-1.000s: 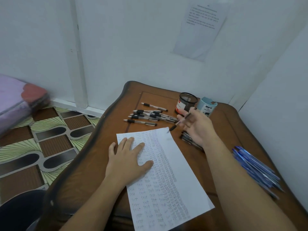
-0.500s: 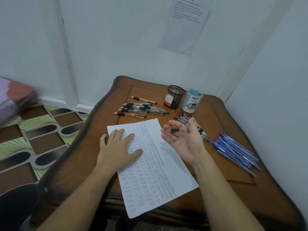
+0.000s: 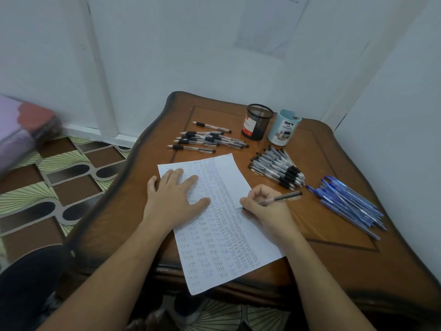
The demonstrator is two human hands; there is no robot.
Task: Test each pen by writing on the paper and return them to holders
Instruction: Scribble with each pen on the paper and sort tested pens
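Right hand point(image 3: 265, 206) fingers curled tight round thin black-and-clear ballpoint pen point(image 3: 285, 198), tip on white handwritten paper sheet point(image 3: 260, 244), near its right margin. Left hand point(image 3: 176, 197) flat, fingers spread, pressing sheet's upper left. Black mesh cup holder point(image 3: 259, 121) and pale blue DIY holder point(image 3: 284, 129) side by side at 1 o'clock from sheet. Blue pen pile point(image 3: 348, 204) at 3 o'clock. Glossy brown wooden table point(image 3: 334, 271), white walls.

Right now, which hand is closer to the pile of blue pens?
The right hand. It holds a pen at the right edge of the paper, a short way left of the blue pens. The left hand rests flat on the paper, farther left.
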